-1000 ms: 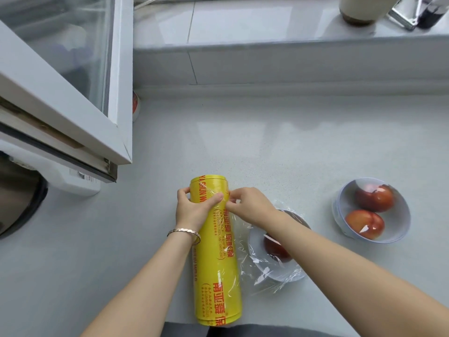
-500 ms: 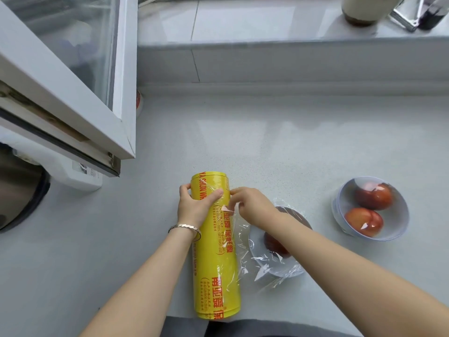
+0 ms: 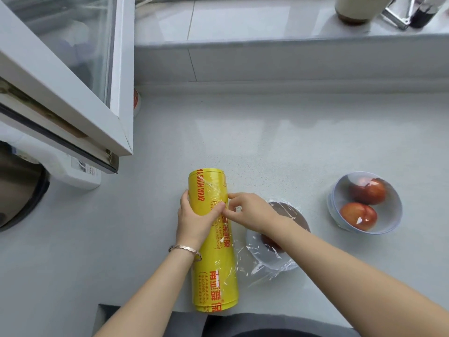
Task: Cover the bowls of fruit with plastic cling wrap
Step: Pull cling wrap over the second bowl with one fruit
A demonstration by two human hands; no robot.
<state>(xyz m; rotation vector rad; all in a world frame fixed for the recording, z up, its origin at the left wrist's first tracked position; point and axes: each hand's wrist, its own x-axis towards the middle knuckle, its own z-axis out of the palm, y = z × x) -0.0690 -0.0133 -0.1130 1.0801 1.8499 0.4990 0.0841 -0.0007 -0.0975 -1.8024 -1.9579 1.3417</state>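
Note:
A big yellow roll of cling wrap (image 3: 213,261) lies lengthwise on the grey counter (image 3: 291,147). My left hand (image 3: 194,217) grips the roll near its far end, thumb on top. My right hand (image 3: 250,212) pinches the loose film at the roll's right side. Under my right forearm stands a bowl (image 3: 272,259) with a dark red fruit, draped in wrinkled clear film. Further right, a second white bowl (image 3: 388,215) with two red fruits has film stretched over it.
An open window sash (image 3: 80,93) juts over the counter at left. A dark round appliance (image 3: 19,188) sits at the far left edge. A raised tiled ledge (image 3: 267,25) at the back carries a jar and bottles.
My right hand's fingers have shifted slightly on the film at the roll's edge. My left hand keeps its grip. The view has drifted a little.

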